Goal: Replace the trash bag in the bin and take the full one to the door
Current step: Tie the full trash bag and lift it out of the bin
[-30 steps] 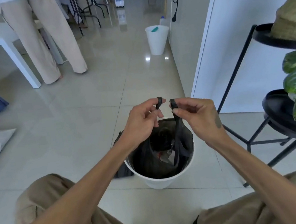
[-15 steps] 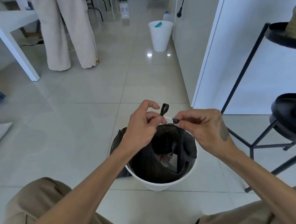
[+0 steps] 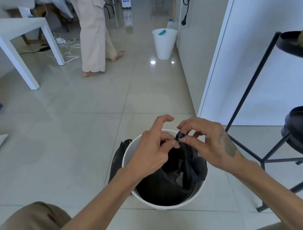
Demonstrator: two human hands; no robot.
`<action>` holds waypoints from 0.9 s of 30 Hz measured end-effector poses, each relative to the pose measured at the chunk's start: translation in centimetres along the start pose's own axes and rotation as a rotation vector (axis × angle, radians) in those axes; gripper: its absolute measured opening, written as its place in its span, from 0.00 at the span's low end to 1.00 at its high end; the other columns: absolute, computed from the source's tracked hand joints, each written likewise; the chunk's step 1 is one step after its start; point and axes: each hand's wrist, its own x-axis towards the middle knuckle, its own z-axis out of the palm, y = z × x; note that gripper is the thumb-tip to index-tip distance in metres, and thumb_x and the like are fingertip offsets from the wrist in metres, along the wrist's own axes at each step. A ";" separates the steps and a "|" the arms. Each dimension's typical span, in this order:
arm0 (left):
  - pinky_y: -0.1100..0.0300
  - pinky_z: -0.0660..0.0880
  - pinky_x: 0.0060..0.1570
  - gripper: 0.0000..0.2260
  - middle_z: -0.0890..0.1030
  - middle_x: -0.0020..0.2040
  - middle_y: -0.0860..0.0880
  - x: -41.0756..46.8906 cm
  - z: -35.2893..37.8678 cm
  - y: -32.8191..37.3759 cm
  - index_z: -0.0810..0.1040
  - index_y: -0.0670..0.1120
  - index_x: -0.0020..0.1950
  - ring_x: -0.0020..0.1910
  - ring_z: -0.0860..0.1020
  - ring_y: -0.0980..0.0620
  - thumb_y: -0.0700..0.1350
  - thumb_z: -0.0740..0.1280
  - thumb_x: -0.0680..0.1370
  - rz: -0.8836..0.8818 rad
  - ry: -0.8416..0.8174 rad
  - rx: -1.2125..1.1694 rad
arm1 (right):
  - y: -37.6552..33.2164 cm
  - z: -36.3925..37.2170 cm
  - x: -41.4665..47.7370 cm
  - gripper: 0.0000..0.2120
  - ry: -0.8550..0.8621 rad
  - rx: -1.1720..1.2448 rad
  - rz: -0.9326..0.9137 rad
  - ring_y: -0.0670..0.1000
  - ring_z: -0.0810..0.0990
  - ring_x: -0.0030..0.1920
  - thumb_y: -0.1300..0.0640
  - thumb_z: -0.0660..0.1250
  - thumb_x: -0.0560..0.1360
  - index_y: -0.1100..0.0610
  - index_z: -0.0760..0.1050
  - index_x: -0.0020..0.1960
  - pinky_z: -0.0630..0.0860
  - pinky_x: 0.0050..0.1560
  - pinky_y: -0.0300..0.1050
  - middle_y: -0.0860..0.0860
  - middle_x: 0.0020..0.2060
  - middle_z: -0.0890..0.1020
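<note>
A white round bin (image 3: 170, 204) stands on the tiled floor between my knees. Inside it sits a full black trash bag (image 3: 167, 186), its handles drawn up over the opening. My left hand (image 3: 152, 153) and my right hand (image 3: 208, 142) meet just above the bin's far rim, each pinching a black handle end, and the ends are bunched together between my fingertips. Another black bag (image 3: 117, 158) lies crumpled on the floor against the bin's left side.
A black metal plant stand (image 3: 268, 161) with potted plants is close on the right. A white wall corner (image 3: 217, 79) is ahead right. Farther off are a second white bin (image 3: 164, 43), a person (image 3: 93, 30) in beige trousers, a white table (image 3: 29, 53) and floor cables.
My hands have dropped lower and closer together, bringing the two handle ends from apart into one bunch. The person in the background has walked further away to the right.
</note>
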 end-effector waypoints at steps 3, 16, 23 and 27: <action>0.70 0.69 0.41 0.22 0.87 0.41 0.56 -0.2 0.1 0.0 0.65 0.52 0.69 0.37 0.80 0.60 0.38 0.68 0.79 -0.019 0.002 0.006 | 0.3 0.3 -0.2 0.02 -0.009 0.002 0.055 0.47 0.81 0.41 0.61 0.72 0.76 0.60 0.81 0.47 0.79 0.42 0.41 0.50 0.42 0.84; 0.56 0.71 0.50 0.12 0.79 0.41 0.49 -3.8 2.2 -2.1 0.85 0.44 0.45 0.47 0.75 0.48 0.31 0.65 0.73 0.184 0.189 0.338 | 0.4 1.9 -1.8 0.06 0.129 0.284 0.421 0.51 0.75 0.33 0.59 0.73 0.76 0.54 0.77 0.42 0.76 0.36 0.50 0.50 0.32 0.77; 0.49 0.72 0.64 0.22 0.76 0.59 0.45 -4.3 4.1 -4.2 0.70 0.45 0.75 0.60 0.73 0.45 0.41 0.61 0.80 0.012 0.170 0.494 | -0.4 2.4 -2.2 0.05 0.133 0.429 0.545 0.46 0.79 0.32 0.58 0.73 0.76 0.51 0.78 0.47 0.79 0.35 0.40 0.46 0.30 0.81; 0.56 0.71 0.65 0.21 0.76 0.60 0.48 -4.9 3.8 -3.7 0.70 0.48 0.75 0.60 0.73 0.48 0.42 0.61 0.81 0.070 0.233 0.393 | 0.1 2.3 -2.4 0.08 0.114 0.543 0.931 0.47 0.74 0.27 0.55 0.73 0.76 0.55 0.77 0.52 0.76 0.31 0.38 0.50 0.29 0.80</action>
